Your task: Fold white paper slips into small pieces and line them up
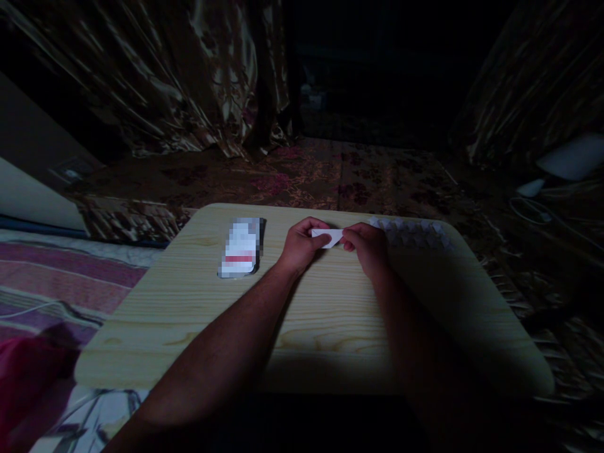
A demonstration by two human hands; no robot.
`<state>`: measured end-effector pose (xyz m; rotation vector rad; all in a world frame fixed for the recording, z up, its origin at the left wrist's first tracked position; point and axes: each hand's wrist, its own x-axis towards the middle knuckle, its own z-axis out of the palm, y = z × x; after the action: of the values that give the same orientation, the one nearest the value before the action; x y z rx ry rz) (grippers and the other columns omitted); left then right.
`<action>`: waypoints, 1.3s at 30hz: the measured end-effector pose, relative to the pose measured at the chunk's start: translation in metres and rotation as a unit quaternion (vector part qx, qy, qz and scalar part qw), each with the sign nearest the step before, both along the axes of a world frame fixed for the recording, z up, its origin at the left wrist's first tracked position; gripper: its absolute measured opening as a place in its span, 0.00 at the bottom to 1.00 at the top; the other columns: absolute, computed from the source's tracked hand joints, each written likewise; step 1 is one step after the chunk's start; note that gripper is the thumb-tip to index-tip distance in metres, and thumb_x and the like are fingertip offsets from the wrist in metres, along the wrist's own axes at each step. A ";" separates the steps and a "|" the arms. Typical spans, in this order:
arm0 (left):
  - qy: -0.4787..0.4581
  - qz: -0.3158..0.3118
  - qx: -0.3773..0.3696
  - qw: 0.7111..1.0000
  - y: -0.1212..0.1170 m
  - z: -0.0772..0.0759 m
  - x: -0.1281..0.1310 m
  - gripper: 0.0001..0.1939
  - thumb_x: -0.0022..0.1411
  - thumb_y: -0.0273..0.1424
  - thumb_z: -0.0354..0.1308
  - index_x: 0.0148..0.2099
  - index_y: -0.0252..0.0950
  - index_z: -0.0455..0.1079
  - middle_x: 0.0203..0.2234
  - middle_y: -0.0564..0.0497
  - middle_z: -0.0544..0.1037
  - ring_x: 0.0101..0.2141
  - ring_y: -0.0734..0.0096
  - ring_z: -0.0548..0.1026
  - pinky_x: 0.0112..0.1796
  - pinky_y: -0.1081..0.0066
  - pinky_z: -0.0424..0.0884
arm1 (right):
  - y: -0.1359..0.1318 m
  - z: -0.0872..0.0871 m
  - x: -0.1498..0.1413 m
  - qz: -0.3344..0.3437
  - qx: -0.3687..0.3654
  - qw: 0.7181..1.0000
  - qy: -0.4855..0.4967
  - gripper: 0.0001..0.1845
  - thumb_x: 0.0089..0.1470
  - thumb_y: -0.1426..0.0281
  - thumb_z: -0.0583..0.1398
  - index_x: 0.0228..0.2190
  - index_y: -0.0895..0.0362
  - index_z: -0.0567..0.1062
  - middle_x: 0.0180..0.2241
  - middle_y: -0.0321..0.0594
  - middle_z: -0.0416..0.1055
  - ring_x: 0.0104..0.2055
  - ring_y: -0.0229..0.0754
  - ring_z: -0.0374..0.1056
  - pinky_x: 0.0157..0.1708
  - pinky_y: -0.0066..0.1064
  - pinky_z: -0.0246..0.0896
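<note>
A small folded piece of white paper (334, 236) is held between my two hands, just over the far half of the wooden table (330, 314). My left hand (304, 244) grips its left end, thumb lying across the front. At the right end, my right hand (365, 244) pinches a corner between thumb and fingers. Several small folded white paper pieces (410, 233) lie in rows beyond and to the right of my right hand, dim in the shadow. Part of those rows is hidden behind that hand.
A phone (241, 246) with a lit, blurred screen lies left of my hands. Patterned curtains (226, 75) and a floral-covered ledge (283, 176) stand behind the table. Striped bedding (70, 277) is at the left; a pale lamp-like object (573, 157) and cable are at the right.
</note>
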<state>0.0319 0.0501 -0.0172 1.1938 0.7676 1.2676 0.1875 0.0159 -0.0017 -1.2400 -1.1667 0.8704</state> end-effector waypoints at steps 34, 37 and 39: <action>0.015 -0.002 -0.011 1.000 -0.001 0.002 -0.001 0.12 0.42 0.28 0.68 0.33 0.34 0.73 0.24 0.54 0.75 0.23 0.76 0.70 0.27 0.73 0.65 | -0.001 0.000 0.002 -0.008 -0.017 0.998 -0.060 0.13 0.48 0.61 0.59 0.22 0.57 0.74 0.16 0.33 0.67 0.18 0.34 0.60 0.20 0.26 0.53; 0.011 -0.003 -0.008 1.000 0.000 0.000 -0.002 0.12 0.43 0.28 0.68 0.33 0.34 0.73 0.25 0.54 0.75 0.23 0.76 0.70 0.27 0.73 0.66 | -0.001 0.000 0.002 -0.010 -0.012 0.998 -0.067 0.11 0.48 0.62 0.59 0.23 0.57 0.74 0.17 0.34 0.69 0.19 0.34 0.61 0.20 0.26 0.54; 0.010 -0.005 -0.003 1.000 0.000 -0.001 -0.002 0.12 0.43 0.27 0.68 0.33 0.34 0.73 0.24 0.54 0.75 0.23 0.76 0.70 0.27 0.73 0.66 | -0.001 -0.001 0.001 -0.006 -0.007 0.998 -0.069 0.10 0.47 0.63 0.60 0.25 0.57 0.75 0.18 0.34 0.70 0.19 0.35 0.62 0.20 0.26 0.55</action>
<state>0.0301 0.0501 -0.0178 1.2060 0.7791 1.2463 0.1889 0.0149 -0.0026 -1.3348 -1.2634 0.7940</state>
